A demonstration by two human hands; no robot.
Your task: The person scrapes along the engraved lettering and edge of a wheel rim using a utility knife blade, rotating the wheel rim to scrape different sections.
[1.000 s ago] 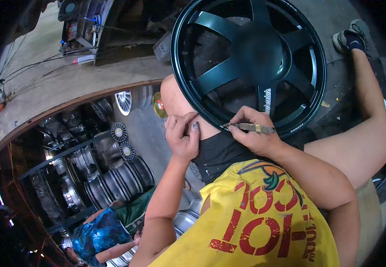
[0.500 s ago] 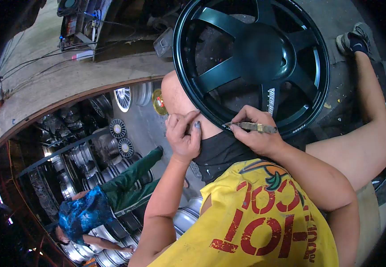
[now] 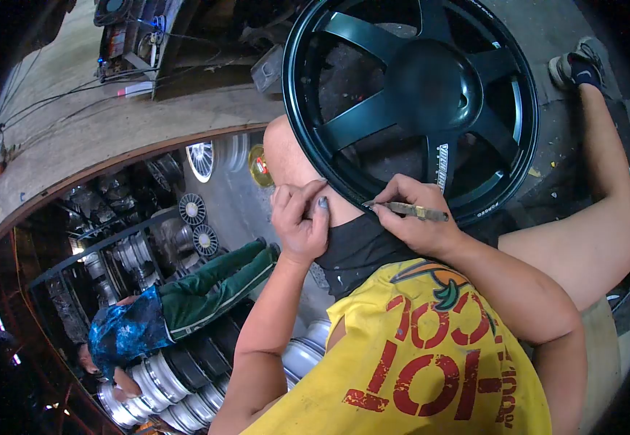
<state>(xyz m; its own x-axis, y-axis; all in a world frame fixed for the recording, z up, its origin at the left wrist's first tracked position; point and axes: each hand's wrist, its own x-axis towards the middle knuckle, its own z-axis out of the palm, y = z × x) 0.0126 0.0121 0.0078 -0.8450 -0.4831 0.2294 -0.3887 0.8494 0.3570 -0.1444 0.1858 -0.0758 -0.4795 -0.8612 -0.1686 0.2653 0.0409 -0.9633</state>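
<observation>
A dark green spoked wheel rim (image 3: 344,119) leans across my thigh, with white lettering on one spoke and on its lip. Pinched in my right hand (image 3: 420,215) is a thin pen-like tool (image 3: 416,210), its tip at the lower lip of the rim. My left hand (image 3: 300,221) rests curled on my thigh beside the rim's edge, thumb and fingers bent together. Whether anything small is between those fingers is hidden.
Racks and rows of silver wheels (image 3: 148,384) stand at the lower left, where a person in a blue shirt (image 3: 130,326) is among them. A wooden board edge (image 3: 112,163) curves across the left. A gold wheel (image 3: 259,165) lies beyond my knee.
The person in blue has moved farther left among the wheels, legs now in view. The rim has shifted slightly right since the first frame. My right hand has moved only slightly, still holding the tool.
</observation>
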